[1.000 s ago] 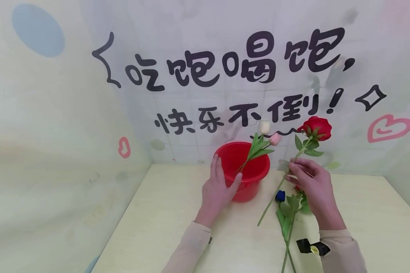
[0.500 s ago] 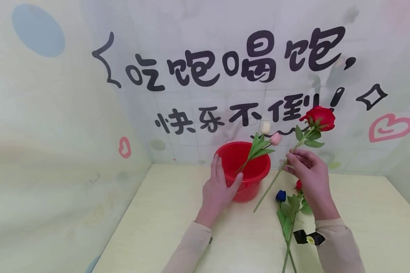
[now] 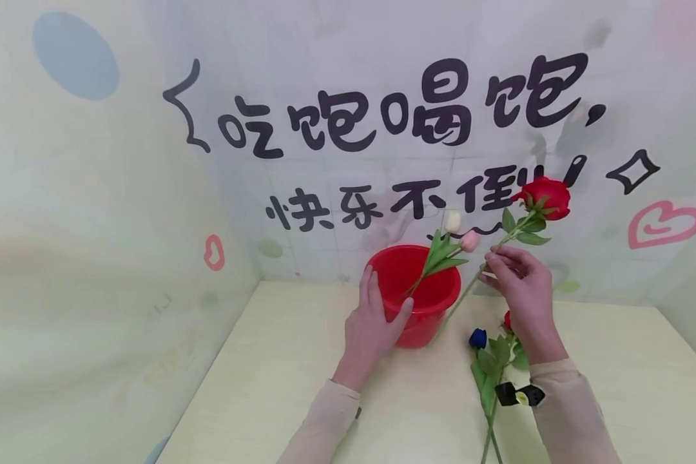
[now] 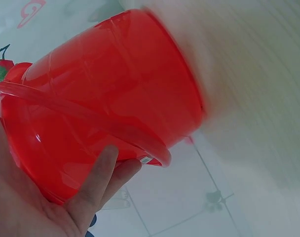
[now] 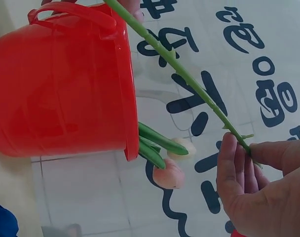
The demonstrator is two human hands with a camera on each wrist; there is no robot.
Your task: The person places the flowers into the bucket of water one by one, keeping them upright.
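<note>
A red plastic bucket (image 3: 422,330) stands upright near the back wall. My left hand (image 3: 371,332) holds its near left side, thumb and fingers spread around it by the rim; the left wrist view shows fingers (image 4: 98,180) against its wall. Inside the bucket lean a white tulip (image 3: 452,222) and a pink tulip (image 3: 469,241), heads over the right rim. To the bucket's right, my right hand (image 3: 522,293) pinches the green stem (image 5: 189,81) of a large red rose (image 3: 548,198) between thumb and fingertips. The stem slants down left, overlapping the bucket's side in the head view.
On the table (image 3: 278,386), right of the bucket, lie a blue flower (image 3: 478,338) and a small red flower (image 3: 507,319) with crossed stems, below the right forearm. A printed wall sheet (image 3: 325,38) stands right behind the bucket, and another bounds the left.
The right hand has moved up and left with the red rose, bringing its stem's lower end to the bucket's side. The left hand keeps its place on the bucket; the view shifts slightly.
</note>
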